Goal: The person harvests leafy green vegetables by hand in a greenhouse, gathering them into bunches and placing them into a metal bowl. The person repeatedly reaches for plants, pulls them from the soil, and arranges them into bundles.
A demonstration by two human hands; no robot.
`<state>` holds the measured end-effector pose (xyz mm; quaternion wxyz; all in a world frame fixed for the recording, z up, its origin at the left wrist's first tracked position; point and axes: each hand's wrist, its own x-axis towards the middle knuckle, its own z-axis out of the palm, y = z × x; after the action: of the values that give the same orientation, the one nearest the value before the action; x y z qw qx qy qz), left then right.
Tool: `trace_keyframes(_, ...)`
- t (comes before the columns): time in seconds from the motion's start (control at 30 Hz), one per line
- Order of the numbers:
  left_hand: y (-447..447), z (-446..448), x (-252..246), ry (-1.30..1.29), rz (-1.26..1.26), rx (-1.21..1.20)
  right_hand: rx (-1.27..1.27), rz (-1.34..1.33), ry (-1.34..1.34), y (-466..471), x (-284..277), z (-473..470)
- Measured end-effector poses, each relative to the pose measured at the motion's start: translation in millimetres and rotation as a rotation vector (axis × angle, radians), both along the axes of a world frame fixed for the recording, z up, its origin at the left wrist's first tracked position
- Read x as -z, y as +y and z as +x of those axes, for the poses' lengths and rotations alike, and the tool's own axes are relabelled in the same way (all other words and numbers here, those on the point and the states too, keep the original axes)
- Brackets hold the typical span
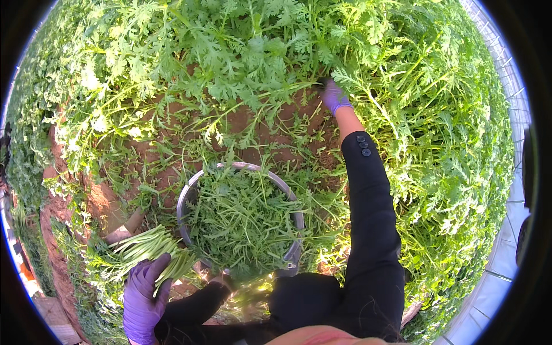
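Note:
My left hand (146, 293), in a purple glove, grips a thick bunch of cut leafy green stems (153, 250) at the lower left, beside a round bucket. The bucket (184, 207) is heaped with loose feathery greens (241, 215). My right hand (333, 95), also in a purple glove, reaches out to the base of the standing plants (258, 47) at the upper middle. Something dark shows at its fingertips; leaves and shadow hide what the fingers do there.
Dense leafy plants (448, 142) rise at the right and far side. Bare reddish soil (250, 123) with scattered cut stems lies beyond the bucket. A wooden-looking piece (123, 233) sticks up at the left. Pale sheeting (496, 254) curves along the right edge.

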<state>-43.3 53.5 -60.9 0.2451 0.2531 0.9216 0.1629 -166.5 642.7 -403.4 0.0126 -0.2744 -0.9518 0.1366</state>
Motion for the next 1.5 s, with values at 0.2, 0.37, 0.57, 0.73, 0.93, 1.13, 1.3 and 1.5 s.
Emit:
trace_keyframes(0.2,-4.7,0.9,0.8,-0.011,0.008,-0.026,-0.18,0.398,0.122,-14.7,8.7,3.9)
trace_keyframes(0.37,-6.8,0.7,2.7,0.014,-0.009,-0.049,-0.299,0.267,0.067,-32.4,-20.4,12.1)
trace_keyframes(0.57,-0.5,-0.6,4.8,0.001,-0.012,-0.031,-0.218,0.068,-0.097,-31.0,27.7,-40.7)
trace_keyframes(0.73,-0.3,-2.7,4.1,-0.007,-0.013,-0.056,-0.116,0.063,-0.024,-45.6,28.1,-32.7)
trace_keyframes(0.93,5.0,-9.9,7.7,-0.007,-0.018,-0.033,-0.21,0.034,0.222,-65.1,-5.7,-69.4)
trace_keyframes(1.13,8.7,-15.5,9.9,0.029,-0.005,-0.004,-0.157,-0.001,0.031,-73.8,16.2,-81.6)
trace_keyframes(1.3,3.1,-18.6,8.4,-0.009,-0.029,-0.045,0.034,-0.094,0.249,-61.8,-18.1,-10.3)
trace_keyframes(1.5,5.2,-25.8,11.7,-0.031,-0.02,-0.044,0.046,0.095,0.494,-14.0,-25.8,-54.8)
